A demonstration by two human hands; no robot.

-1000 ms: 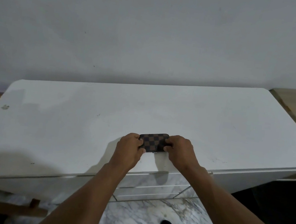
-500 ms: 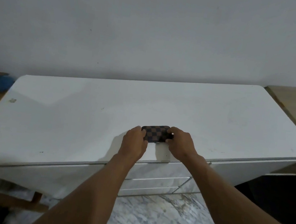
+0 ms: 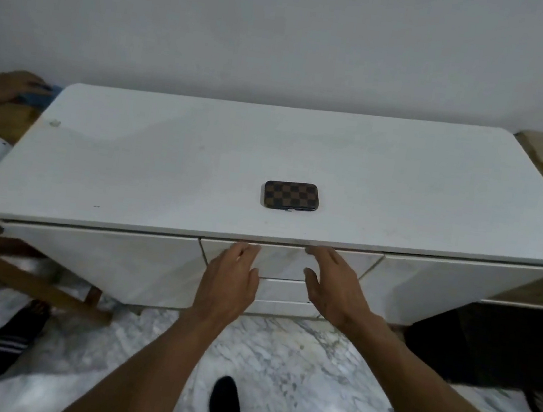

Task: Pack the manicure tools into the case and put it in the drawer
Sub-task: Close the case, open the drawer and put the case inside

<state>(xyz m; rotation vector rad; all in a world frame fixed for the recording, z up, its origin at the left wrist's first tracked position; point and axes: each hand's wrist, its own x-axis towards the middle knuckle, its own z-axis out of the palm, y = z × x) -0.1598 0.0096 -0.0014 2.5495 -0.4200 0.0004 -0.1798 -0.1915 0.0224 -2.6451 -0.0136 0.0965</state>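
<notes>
Closed checkered case on the cabinet, both empty hands at the top middle drawer.

The brown checkered case (image 3: 290, 196) lies flat and closed on the white cabinet top (image 3: 165, 164), near its front edge and about midway between its left and right ends, with neither hand on it. Below that edge the left hand (image 3: 231, 276) and right hand (image 3: 332, 286) are side by side in front of the closed top middle drawer (image 3: 281, 262). Their fingers are extended and relaxed and hold nothing, and the fingertips reach the gap under the top. Whether they touch the drawer front cannot be told.
</notes>
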